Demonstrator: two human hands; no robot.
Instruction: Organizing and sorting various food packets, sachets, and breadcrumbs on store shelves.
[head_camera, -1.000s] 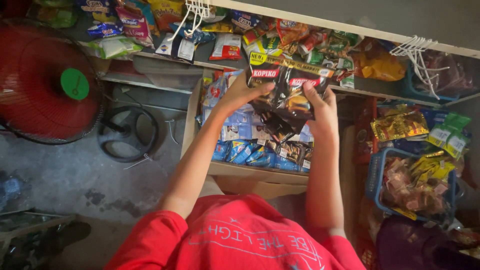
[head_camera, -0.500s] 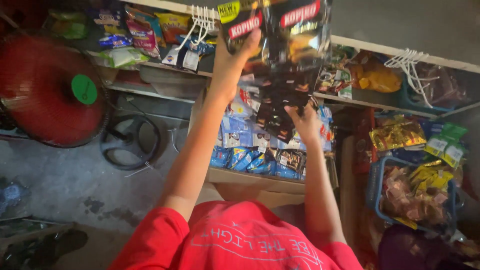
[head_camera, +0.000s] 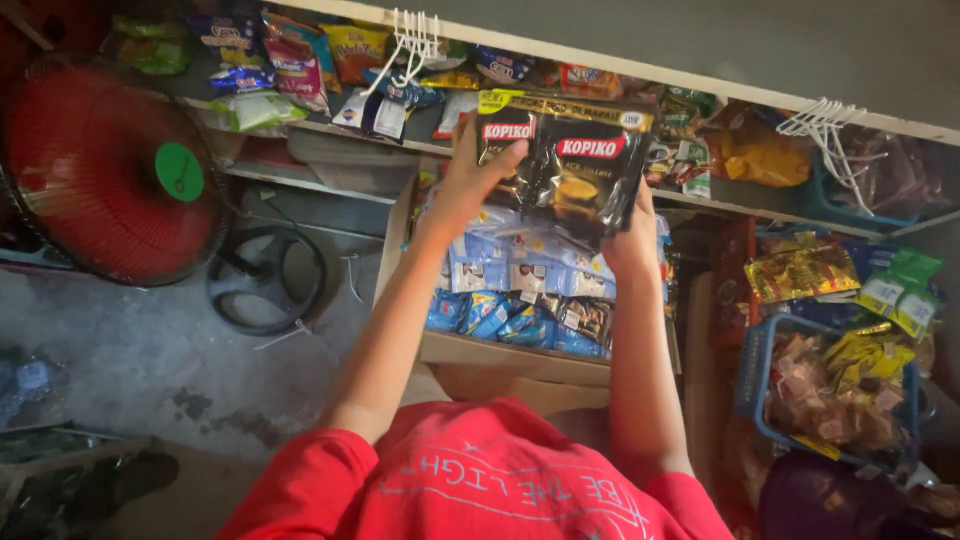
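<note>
Down from overhead: we bring the black sachet strip (head_camera: 575, 170) back to chest height | left hand (head_camera: 470, 185) fingers pinching its top corner, right hand (head_camera: 632, 240) clamped on lower edge | strip held over cardboard box (head_camera: 500, 355) of packets | step: handling strip | next likely needs steady two-hand grip.

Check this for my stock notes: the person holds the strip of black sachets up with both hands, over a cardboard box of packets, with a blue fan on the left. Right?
Not quite: the fan is red, not blue, as the head view shows. The rest stands: left hand and right hand hold the strip of black sachets over the cardboard box.
</note>
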